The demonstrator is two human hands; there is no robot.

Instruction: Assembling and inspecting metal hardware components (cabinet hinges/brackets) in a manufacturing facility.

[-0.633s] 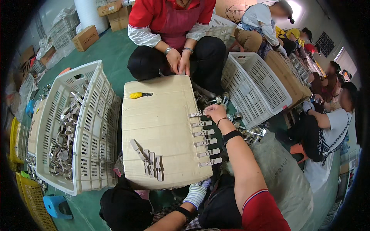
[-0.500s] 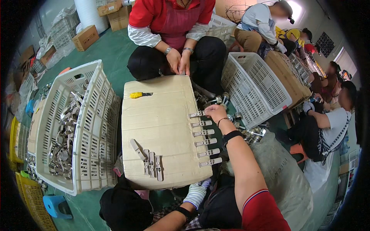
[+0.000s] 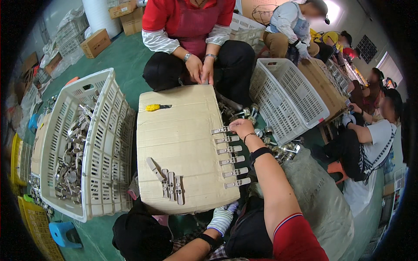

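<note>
A beige cardboard-covered board (image 3: 178, 130) lies in front of me. Along its right edge stands a row of several flat metal clips (image 3: 228, 149), their ends sticking out past the edge. My right hand (image 3: 242, 127) pinches the outer end of the farthest metal clip (image 3: 220, 130). Below the board's near edge is my left hand (image 3: 221, 219) in a white striped glove; its fingers are partly hidden. A small pile of loose metal clips (image 3: 171, 185) rests on the near part of the board. A yellow-handled tool (image 3: 153, 107) lies at the far left.
A white crate (image 3: 106, 152) of metal parts stands left of the board; another white crate (image 3: 296, 100) stands right. Metal fittings (image 3: 285, 152) lie beside a large plastic sack (image 3: 322, 200). A person (image 3: 196, 39) sits opposite, hands together. A blue stool (image 3: 64, 234) is at lower left.
My right hand and the farthest clip have shifted very slightly left. The person opposite leans a little to the left. A person at the back right has moved their gloved hand.
</note>
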